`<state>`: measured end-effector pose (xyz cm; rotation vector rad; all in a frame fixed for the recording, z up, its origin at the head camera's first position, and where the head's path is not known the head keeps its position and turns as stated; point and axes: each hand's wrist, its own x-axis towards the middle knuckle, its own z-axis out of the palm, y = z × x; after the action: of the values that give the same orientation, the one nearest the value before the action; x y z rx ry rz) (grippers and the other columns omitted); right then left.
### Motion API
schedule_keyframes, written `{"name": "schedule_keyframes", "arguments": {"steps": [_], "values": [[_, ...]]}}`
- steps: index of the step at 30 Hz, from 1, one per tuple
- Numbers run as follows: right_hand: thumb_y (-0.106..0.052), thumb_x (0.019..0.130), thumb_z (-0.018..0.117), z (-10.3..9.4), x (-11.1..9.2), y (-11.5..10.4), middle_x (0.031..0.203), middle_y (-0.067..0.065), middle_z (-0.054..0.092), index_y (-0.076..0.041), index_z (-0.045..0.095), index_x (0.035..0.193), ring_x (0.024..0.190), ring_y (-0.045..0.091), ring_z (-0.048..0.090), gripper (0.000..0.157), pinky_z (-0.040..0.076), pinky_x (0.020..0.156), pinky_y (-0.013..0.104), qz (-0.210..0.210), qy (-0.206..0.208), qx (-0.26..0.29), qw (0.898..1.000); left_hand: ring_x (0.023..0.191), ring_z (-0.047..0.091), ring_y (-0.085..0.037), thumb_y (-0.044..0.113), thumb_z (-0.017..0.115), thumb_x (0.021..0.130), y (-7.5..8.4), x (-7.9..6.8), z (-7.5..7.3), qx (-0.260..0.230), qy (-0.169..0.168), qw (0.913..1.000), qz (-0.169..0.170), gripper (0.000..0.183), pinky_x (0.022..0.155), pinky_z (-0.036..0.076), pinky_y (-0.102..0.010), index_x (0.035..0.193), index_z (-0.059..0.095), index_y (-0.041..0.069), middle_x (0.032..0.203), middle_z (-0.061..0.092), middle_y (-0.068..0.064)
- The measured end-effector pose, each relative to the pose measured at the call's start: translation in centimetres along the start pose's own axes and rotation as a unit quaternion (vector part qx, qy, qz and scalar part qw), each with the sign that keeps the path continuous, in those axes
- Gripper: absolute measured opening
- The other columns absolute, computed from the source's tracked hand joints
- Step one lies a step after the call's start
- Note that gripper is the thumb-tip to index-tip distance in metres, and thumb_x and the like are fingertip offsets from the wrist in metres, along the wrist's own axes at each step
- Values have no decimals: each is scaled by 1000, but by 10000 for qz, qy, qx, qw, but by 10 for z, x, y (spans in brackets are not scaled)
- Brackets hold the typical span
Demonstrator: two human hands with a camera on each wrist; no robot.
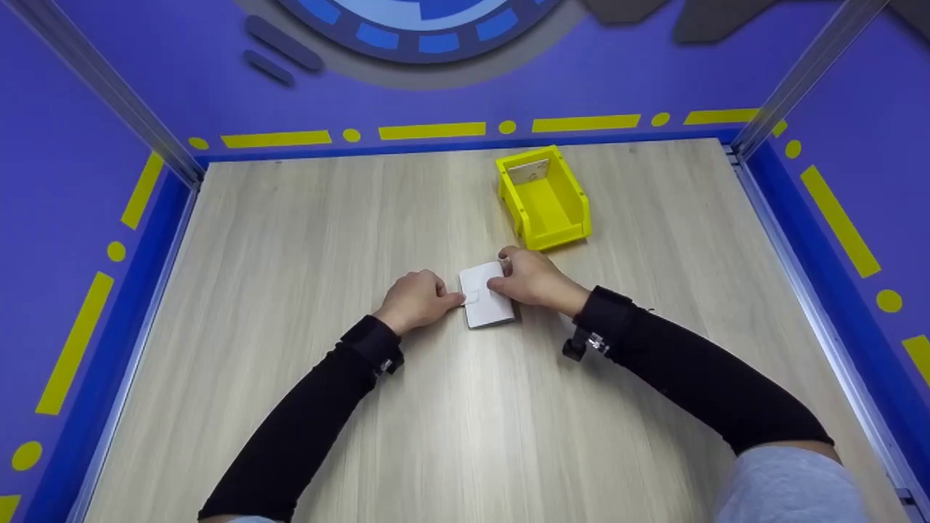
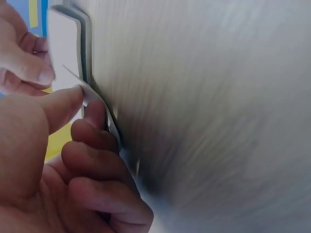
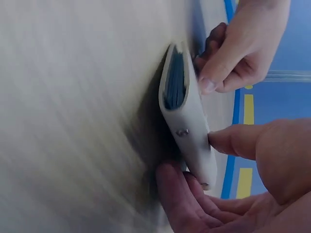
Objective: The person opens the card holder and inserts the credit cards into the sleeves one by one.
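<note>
A small white notebook-like holder lies on the table between the two hands, its cover folded over. Its short strap is pinched at the left edge by the thumb and index finger of my left hand; the other fingers are curled in. Opposite, my right hand grips the spine side, thumb on top of the cover and fingers at the edge. In the right wrist view, dark bluish leaves show inside the holder, and metal studs sit on its spine.
Just beyond my right hand stands a yellow open-front bin, with a whitish marked patch on its inner back wall. Blue panels with yellow markings enclose the wooden table at the back and sides.
</note>
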<state>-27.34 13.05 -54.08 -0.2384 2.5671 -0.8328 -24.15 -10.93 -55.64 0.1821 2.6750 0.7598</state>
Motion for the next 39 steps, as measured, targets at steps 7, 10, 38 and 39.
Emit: {"name": "schedule_keyframes", "arguments": {"steps": [7, 10, 38, 39], "values": [[-25, 97, 76, 3, 0, 3, 120, 16, 67, 3, 65, 137, 102, 25, 66, 50, 59, 82, 33, 216, -330, 895, 9952, 61, 47, -13, 49, 75, 103, -2, 0, 2, 20, 1, 10000, -10, 52, 58, 33, -29, 62, 56, 22, 61, 48, 10], [-22, 97, 77, 0, -2, 3, 119, 15, 66, 1, 61, 139, 98, 23, 66, 50, 60, 77, 30, 181, -372, 1125, 9928, 62, 47, -14, 50, 75, 102, -3, 0, 3, 13, 9, 10000, -23, 52, 58, 33, -30, 62, 56, 22, 61, 48, 10], [-14, 99, 79, -7, -23, -11, 121, 10, 66, -10, 65, 139, 102, 28, 68, 43, 60, 91, 45, -2163, 1539, -1608, 9506, 57, 45, -14, 49, 68, 107, -4, -1, 2, -26, 169, 9998, 51, 59, 57, 33, -31, 57, 51, 23, 56, 46, 10], [-15, 98, 81, -1, -21, -10, 120, 11, 66, -10, 65, 139, 101, 28, 68, 44, 61, 90, 45, -2186, 1493, -1701, 9492, 57, 45, -14, 48, 68, 107, -4, -1, 3, -35, 166, 9998, 51, 59, 57, 33, -31, 57, 51, 23, 56, 46, 10]]}}
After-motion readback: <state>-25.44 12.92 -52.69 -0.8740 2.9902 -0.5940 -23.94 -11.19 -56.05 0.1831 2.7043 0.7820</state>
